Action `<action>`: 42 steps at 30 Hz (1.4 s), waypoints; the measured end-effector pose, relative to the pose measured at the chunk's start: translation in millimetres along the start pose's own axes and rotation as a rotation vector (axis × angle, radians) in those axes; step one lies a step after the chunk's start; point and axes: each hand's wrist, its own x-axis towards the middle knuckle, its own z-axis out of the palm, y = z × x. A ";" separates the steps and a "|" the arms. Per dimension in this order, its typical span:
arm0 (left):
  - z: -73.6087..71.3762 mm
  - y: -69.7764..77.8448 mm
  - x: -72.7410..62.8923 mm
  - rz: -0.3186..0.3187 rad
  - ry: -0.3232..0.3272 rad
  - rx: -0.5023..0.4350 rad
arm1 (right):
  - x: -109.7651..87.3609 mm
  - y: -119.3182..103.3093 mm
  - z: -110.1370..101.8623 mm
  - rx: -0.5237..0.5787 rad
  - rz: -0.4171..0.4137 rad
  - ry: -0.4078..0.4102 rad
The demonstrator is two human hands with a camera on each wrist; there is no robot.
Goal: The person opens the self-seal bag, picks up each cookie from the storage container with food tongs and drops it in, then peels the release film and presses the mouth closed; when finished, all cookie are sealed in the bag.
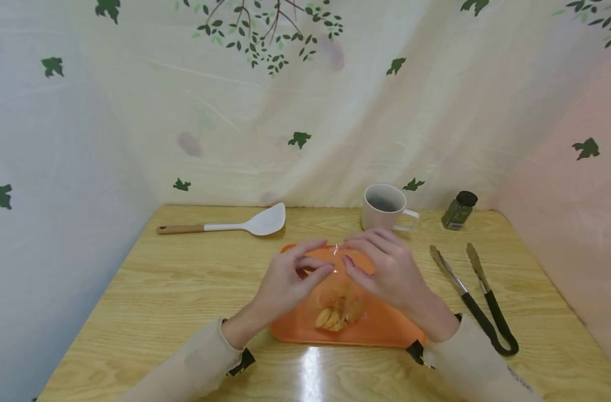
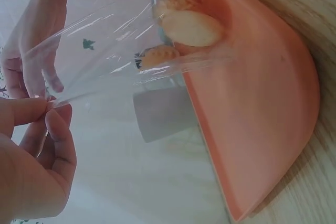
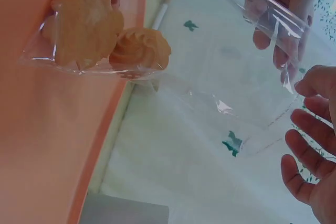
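Observation:
A clear plastic bag holding several cookies hangs over an orange tray, the cookies at its bottom. In the left wrist view, my left hand pinches the upper edge of the bag between thumb and fingertips. Opposite it, my right hand has its fingers spread and loosely bent, with the thumb tip by the bag's top edge. Whether that thumb touches the film is hard to tell. In the head view, the left hand and right hand face each other above the tray.
Behind the tray stand a white mug and a small jar with a black lid. A white spatula with a wooden handle lies at the back left. Black-handled tongs lie to the right. Patterned cloth hangs around the table.

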 end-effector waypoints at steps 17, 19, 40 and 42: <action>1.3 -1.6 -4.2 -0.002 -0.034 -0.040 | -8.4 0.3 8.4 0.070 0.041 -0.054; 1.1 -2.4 -4.0 -0.006 -0.044 -0.043 | -8.8 0.9 8.3 0.068 0.037 -0.059; -1.4 -1.2 -1.7 0.023 -0.065 -0.025 | 0.3 1.6 10.1 -0.134 -0.150 -0.049; -1.7 -1.7 -1.7 0.024 -0.067 -0.027 | 0.3 2.1 10.5 -0.134 -0.148 -0.050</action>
